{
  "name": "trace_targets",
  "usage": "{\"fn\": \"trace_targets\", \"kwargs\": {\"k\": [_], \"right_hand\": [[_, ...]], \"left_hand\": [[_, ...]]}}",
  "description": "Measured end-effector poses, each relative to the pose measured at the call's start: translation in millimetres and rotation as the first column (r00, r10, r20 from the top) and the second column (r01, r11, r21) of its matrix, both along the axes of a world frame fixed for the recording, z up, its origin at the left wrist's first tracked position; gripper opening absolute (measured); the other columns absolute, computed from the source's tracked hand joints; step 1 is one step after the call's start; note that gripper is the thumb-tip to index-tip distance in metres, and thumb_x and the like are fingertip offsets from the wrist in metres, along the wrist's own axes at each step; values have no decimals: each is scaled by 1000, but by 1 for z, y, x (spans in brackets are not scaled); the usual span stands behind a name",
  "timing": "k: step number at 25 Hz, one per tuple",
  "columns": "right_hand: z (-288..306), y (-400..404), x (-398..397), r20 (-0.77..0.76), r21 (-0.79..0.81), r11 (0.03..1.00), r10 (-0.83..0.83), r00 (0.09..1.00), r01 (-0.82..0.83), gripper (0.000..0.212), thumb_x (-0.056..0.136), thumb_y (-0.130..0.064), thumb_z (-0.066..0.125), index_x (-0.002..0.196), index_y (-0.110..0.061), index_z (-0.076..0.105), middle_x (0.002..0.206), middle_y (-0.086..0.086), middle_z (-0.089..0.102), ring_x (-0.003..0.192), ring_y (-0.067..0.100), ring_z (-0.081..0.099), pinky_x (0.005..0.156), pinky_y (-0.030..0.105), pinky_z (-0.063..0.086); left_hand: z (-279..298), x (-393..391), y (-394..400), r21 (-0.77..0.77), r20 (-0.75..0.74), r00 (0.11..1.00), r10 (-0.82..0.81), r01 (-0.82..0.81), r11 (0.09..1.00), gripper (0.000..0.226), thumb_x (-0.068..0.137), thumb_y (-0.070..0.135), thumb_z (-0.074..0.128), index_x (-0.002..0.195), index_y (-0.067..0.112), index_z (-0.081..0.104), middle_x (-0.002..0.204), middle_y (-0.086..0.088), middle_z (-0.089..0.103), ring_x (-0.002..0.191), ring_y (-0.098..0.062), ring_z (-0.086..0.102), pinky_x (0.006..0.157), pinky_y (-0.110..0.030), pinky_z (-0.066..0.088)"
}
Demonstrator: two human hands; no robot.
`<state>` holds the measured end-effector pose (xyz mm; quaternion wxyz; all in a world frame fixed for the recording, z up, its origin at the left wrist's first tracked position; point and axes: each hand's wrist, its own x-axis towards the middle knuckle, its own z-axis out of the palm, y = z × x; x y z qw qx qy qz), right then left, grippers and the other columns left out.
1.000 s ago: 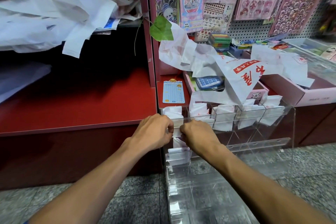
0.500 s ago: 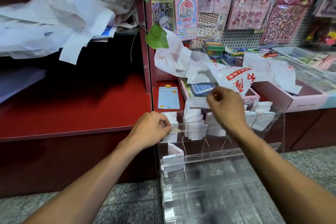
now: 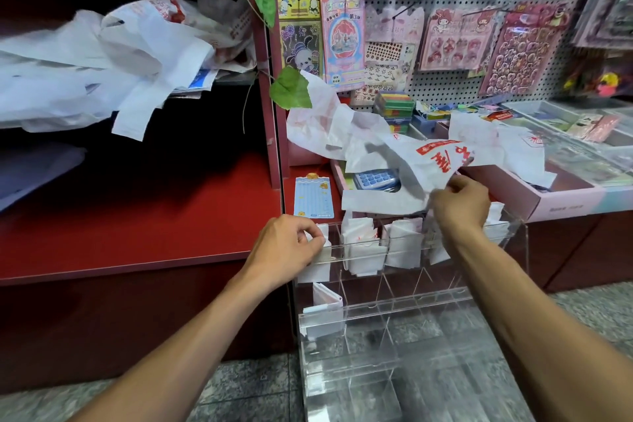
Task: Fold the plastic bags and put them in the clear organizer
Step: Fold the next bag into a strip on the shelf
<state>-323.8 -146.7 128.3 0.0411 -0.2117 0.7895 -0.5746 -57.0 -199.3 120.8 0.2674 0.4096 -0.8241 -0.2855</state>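
Gripping a folded bag (image 3: 317, 252) in the clear organizer's (image 3: 404, 305) top-left slot, the left hand (image 3: 286, 250) curls around it. Above the organizer, the right hand (image 3: 459, 204) pinches a loose white plastic bag (image 3: 394, 161).

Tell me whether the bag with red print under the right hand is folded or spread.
Spread, not folded. The white bag with red print lies loose and crumpled across the pink tray, and the right hand pinches its lower edge.

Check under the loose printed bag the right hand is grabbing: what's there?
Under the loose printed bag a blue calculator shows in a pink tray. The rest of the tray is covered. The right hand pinches the bag's lower edge.
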Motion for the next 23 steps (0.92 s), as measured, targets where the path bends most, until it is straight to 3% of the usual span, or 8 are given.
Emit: {"fn": "trace_targets", "kwargs": {"k": [3, 6, 11, 13, 16, 18, 20, 23], "right_hand": [[21, -3, 31, 11, -216, 957, 199, 980, -192, 15, 90, -12, 61, 81, -10, 72, 65, -3, 59, 56, 17, 51, 58, 32, 48], [56, 2, 86, 99, -371, 756, 610, 786, -540, 11, 93, 0, 61, 84, -4, 67, 65, 1, 59, 50, 15, 52, 47, 28, 49], [65, 1, 146, 49, -121, 427, 904, 424, -896, 11, 86, 1, 69, 76, 3, 65, 62, 12, 56, 53, 17, 55, 49, 28, 48], [55, -4, 163, 100, -53, 336, 939, 329, -941, 20, 85, 0, 72, 68, -5, 63, 60, 14, 54, 54, 20, 53, 50, 27, 48], [37, -16, 190, 183, 60, 225, 955, 232, -972, 23, 85, -5, 74, 67, -8, 60, 54, 4, 54, 53, 18, 54, 49, 26, 48], [26, -28, 208, 238, 180, 203, 940, 243, -963, 19, 85, -8, 74, 72, -12, 60, 56, -2, 56, 53, 15, 57, 46, 23, 45], [18, -46, 218, 221, 249, 349, 888, 404, -903, 16, 83, -7, 71, 77, -20, 64, 59, -3, 59, 50, 14, 57, 42, 20, 41], [15, -74, 217, 119, 101, 618, 770, 626, -780, 17, 82, -6, 66, 84, -23, 64, 62, -5, 60, 49, 15, 55, 47, 23, 41]], "left_hand": [[6, 4, -1, -3, -115, 993, -4, 3, 1000, 13, 87, 18, 70, 74, 20, 73, 48, 5, 60, 46, -8, 53, 57, -20, 42], [18, 5, -5, 103, -428, 898, 102, -63, 993, 14, 91, 19, 66, 79, 16, 73, 62, -3, 66, 53, -8, 54, 52, -19, 41], [41, 33, -17, 554, -724, 560, 402, 125, 823, 44, 88, 57, 55, 91, 16, 71, 85, -3, 74, 74, -16, 68, 57, -26, 50], [40, 54, -25, 645, -718, 497, 488, 208, 736, 48, 86, 47, 62, 107, 5, 68, 102, -15, 74, 92, -27, 72, 82, -39, 58], [31, 95, -37, 687, -626, 452, 636, -68, 724, 29, 90, 14, 66, 116, 1, 65, 108, -16, 73, 91, -26, 73, 87, -43, 57], [27, 120, -41, 686, -599, 423, 680, -166, 708, 30, 89, 13, 64, 118, 4, 63, 107, -14, 73, 85, -22, 73, 73, -35, 58], [31, 143, -43, 597, -573, 504, 647, -284, 750, 27, 83, 19, 63, 108, 9, 66, 103, -10, 73, 83, -16, 73, 71, -30, 57], [34, 171, -40, 82, -451, 747, 489, -511, 856, 31, 77, 22, 52, 103, 16, 67, 107, -7, 70, 103, -26, 66, 92, -36, 51]]}}
